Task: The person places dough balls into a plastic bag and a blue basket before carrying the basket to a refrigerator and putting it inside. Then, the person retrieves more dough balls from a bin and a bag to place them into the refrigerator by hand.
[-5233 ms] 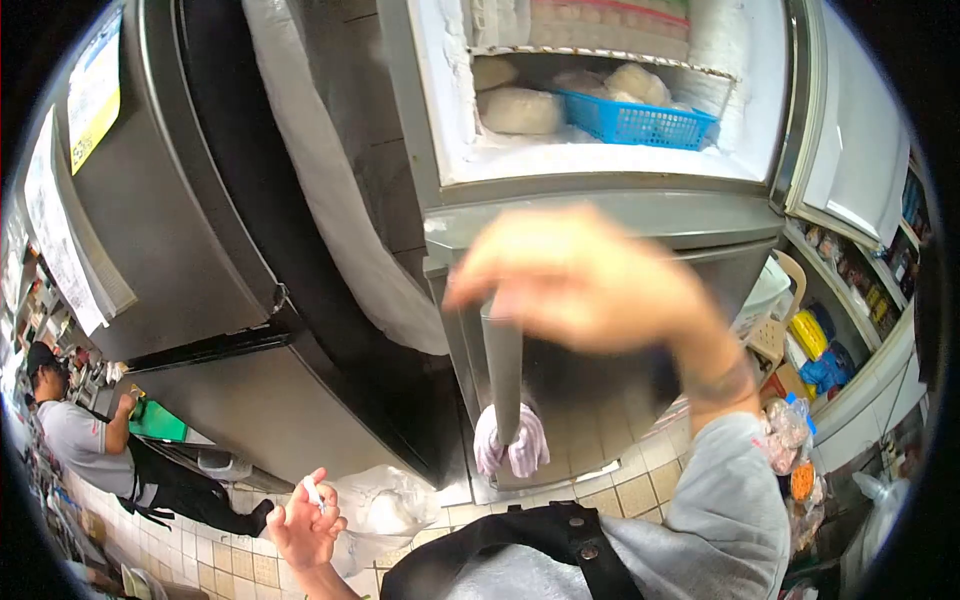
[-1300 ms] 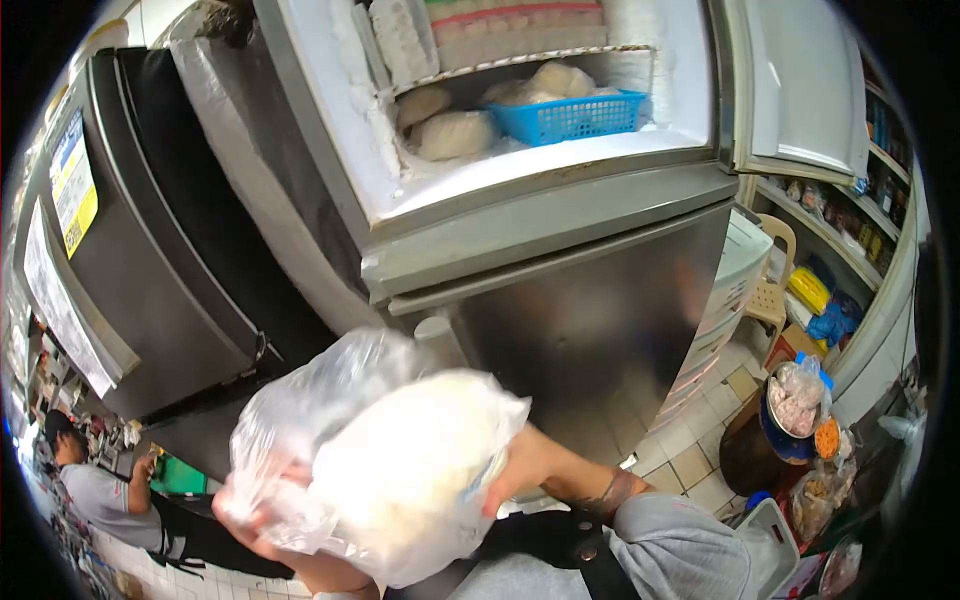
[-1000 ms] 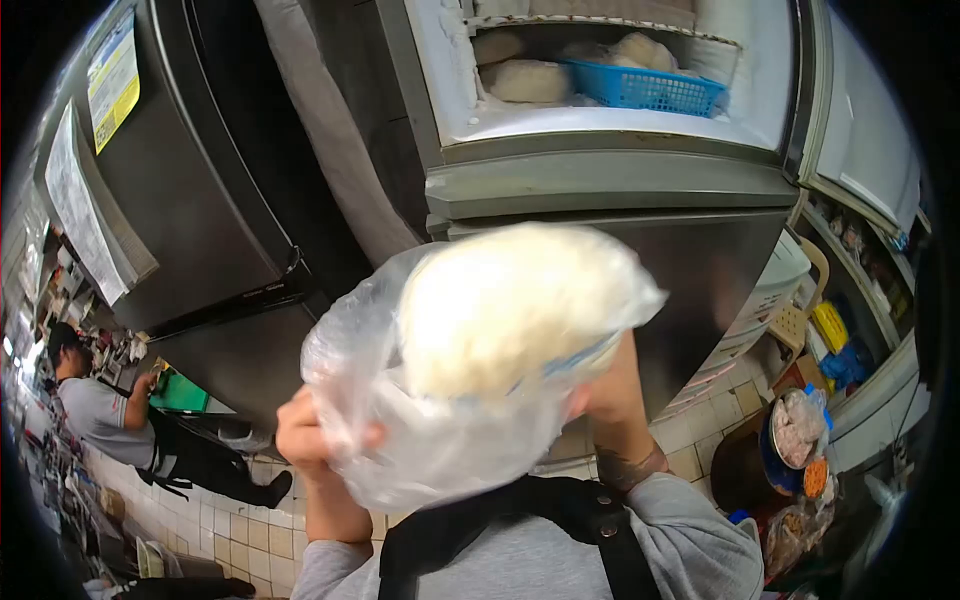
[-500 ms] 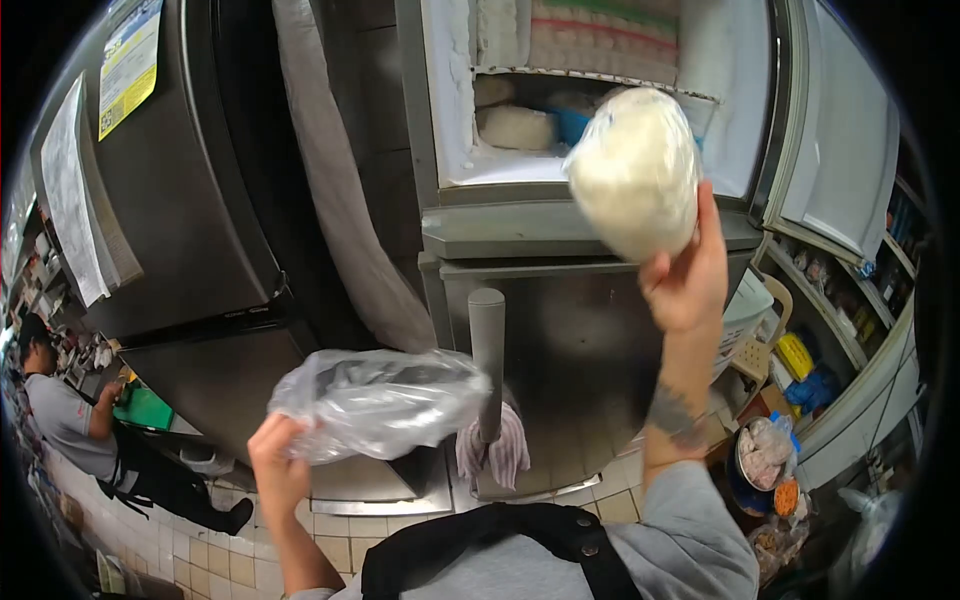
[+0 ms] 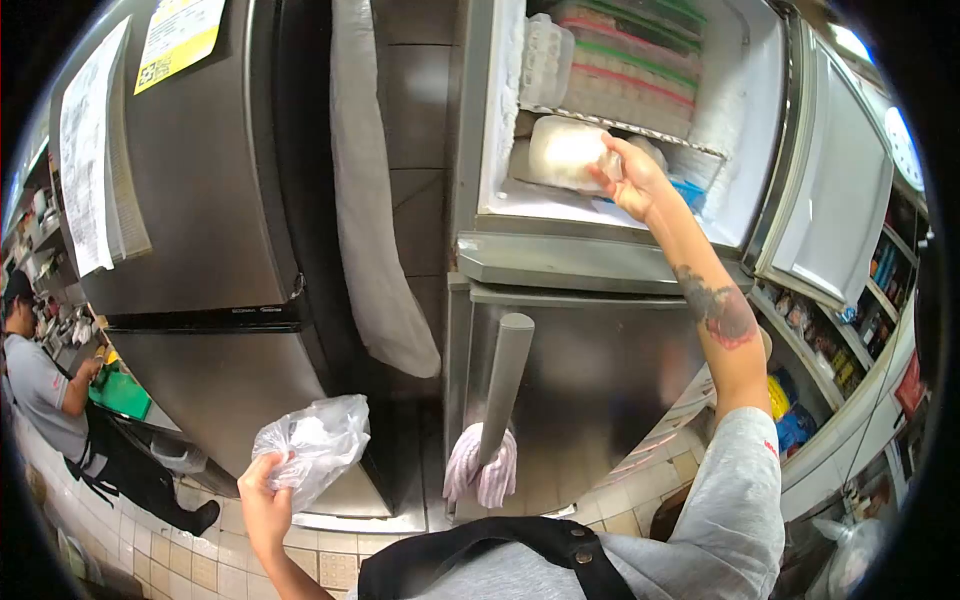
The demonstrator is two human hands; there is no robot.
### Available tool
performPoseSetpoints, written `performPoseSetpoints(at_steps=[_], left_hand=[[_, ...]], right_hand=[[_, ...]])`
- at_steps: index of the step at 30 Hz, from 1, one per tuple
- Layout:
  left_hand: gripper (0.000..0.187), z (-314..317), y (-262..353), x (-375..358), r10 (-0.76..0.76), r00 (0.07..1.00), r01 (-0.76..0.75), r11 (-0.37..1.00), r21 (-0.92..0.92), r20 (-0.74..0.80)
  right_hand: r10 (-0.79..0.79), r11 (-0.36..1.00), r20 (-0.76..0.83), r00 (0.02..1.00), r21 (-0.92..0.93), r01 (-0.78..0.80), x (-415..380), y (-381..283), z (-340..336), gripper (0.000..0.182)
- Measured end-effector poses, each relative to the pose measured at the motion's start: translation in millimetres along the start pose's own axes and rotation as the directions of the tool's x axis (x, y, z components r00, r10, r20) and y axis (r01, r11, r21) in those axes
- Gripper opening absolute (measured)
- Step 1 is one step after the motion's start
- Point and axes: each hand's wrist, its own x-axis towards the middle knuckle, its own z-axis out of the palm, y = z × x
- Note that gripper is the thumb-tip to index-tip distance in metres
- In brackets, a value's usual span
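Observation:
My right hand (image 5: 632, 178) reaches into the open freezer compartment (image 5: 722, 185), fingers closed on the right end of a rounded white lump wrapped in clear film (image 5: 568, 152). The lump is at the lower shelf space, just under the wire rack (image 5: 655, 132). Other pale packages (image 5: 648, 152) and something blue (image 5: 690, 192) lie beside and behind it, partly hidden. Low on the left, my left hand (image 5: 265, 492) grips a crumpled clear plastic bag (image 5: 318, 445) by its edge, in front of the dark fridge.
Stacked plastic boxes with green and red edges (image 5: 625, 75) fill the upper shelf. The freezer door (image 5: 830, 165) stands open at right. A grey handle (image 5: 507, 375) with a striped cloth (image 5: 482, 470) rises before the lower door. A person (image 5: 55, 380) stands far left by a green board (image 5: 120, 392).
My right hand has carried the white lump forward into the freezer's lower space. My left hand has stayed low, and the bag is now more bunched up.

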Motion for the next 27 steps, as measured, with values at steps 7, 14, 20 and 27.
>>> performPoseSetpoints(at_steps=[7,14,20,27], left_hand=[[0.038,-7.8,-24.6,-18.8,-0.083,0.996,0.085,0.994,0.064,-0.027],[0.037,-19.0,-37.6,-43.2,-0.132,0.983,0.147,0.983,0.111,-0.129],[0.04,-24.0,-65.3,-65.0,-0.232,0.964,0.256,0.941,0.22,-0.129],[0.049,-5.1,-95.6,-42.7,-0.042,0.999,0.034,0.933,0.358,0.017]], right_hand=[[-0.134,0.991,-0.111,0.985,-0.043,0.13,65.6,13.0,36.2,0.039],[-0.121,0.709,0.302,0.946,-0.64,0.295,160.9,26.2,1.3,0.019],[-0.189,-0.735,0.578,0.794,-0.619,0.276,178.9,27.2,-4.2,0.048],[-0.061,-0.562,0.394,0.917,-0.773,0.295,29.0,9.1,58.4,0.053]])
